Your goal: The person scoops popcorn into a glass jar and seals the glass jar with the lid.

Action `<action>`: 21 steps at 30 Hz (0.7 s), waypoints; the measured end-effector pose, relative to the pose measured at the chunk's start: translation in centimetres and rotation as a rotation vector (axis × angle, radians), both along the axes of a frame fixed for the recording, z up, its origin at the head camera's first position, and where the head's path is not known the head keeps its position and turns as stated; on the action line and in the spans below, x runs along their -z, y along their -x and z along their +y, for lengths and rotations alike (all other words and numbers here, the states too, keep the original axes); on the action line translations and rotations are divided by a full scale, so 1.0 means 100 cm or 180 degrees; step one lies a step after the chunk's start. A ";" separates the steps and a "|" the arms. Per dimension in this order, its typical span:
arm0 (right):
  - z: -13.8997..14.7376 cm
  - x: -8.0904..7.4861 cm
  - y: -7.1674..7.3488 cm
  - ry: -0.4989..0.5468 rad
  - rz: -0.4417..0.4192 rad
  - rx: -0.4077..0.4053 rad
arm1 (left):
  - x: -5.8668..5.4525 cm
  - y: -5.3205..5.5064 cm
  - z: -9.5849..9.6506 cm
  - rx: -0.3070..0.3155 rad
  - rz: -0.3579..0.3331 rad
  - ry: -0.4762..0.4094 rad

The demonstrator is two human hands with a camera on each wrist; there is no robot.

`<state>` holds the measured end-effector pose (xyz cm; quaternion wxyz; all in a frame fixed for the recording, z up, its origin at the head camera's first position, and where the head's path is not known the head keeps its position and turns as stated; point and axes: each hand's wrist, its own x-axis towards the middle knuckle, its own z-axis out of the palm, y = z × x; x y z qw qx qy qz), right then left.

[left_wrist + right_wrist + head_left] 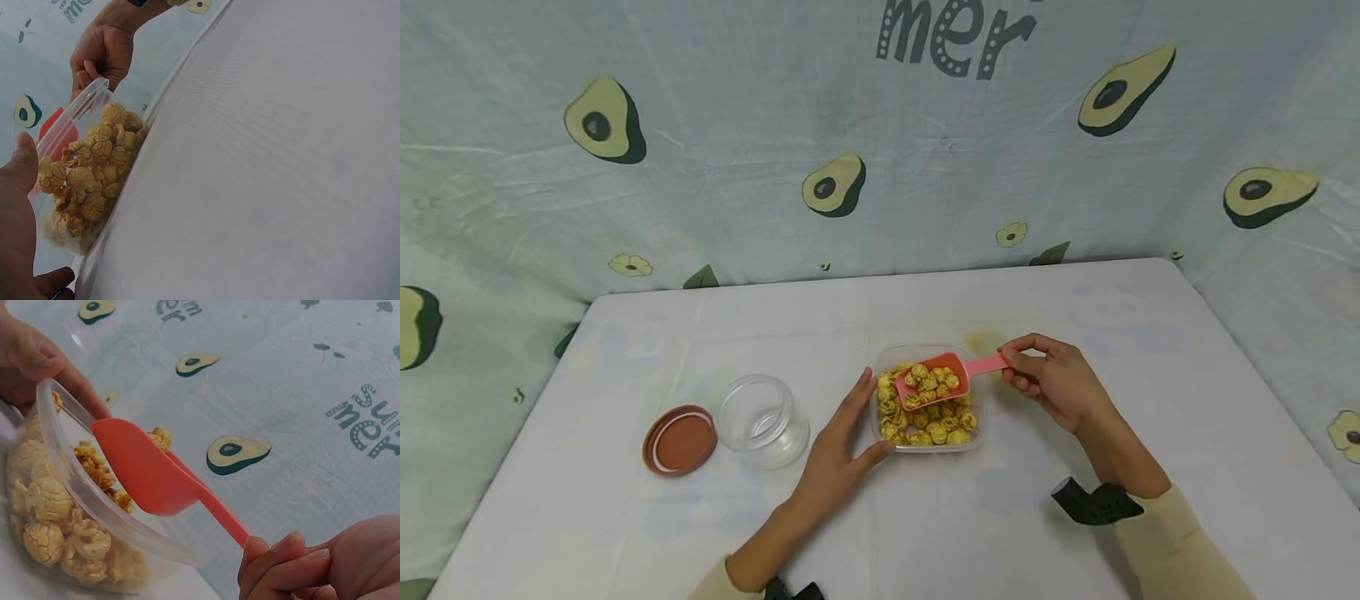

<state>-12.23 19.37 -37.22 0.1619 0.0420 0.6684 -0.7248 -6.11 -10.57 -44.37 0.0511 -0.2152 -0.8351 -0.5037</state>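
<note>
My right hand pinches the end of the pink handle of a scoop. Its red bowl carries several caramel popcorn pieces and hangs over a clear square plastic container. More popcorn fills much of that container, showing through its wall in both wrist views. At the container's left side, my left hand rests with fingers stretched along the wall and the thumb at the near left corner.
Left of the container stands a clear round jar with its mouth uncovered. Beside it lies a brown round lid. A white cloth covers the table, and an avocado-print curtain hangs behind.
</note>
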 end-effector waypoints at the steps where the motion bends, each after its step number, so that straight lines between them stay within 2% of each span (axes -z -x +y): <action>1: 0.000 -0.001 0.000 0.0010 0.0002 -0.0007 | -0.001 -0.001 -0.001 -0.0014 -0.0022 -0.0007; 7: -0.001 -0.005 -0.002 -0.0002 0.0034 -0.0020 | -0.008 -0.008 -0.002 -0.0136 -0.0191 -0.0082; 13: -0.002 -0.014 -0.004 -0.0012 0.0094 0.0004 | -0.021 -0.024 -0.007 -0.0178 -0.0223 -0.0046; 16: -0.005 -0.018 -0.004 -0.0007 0.0133 0.0002 | -0.029 -0.034 -0.014 -0.0234 -0.0112 -0.0096; 18: -0.008 -0.021 -0.004 -0.0008 0.0156 -0.0012 | -0.036 -0.041 -0.020 -0.0266 0.0044 -0.0202; 21: -0.013 -0.025 -0.002 0.0025 0.0168 -0.0013 | -0.049 -0.051 -0.030 -0.0253 0.0485 -0.0433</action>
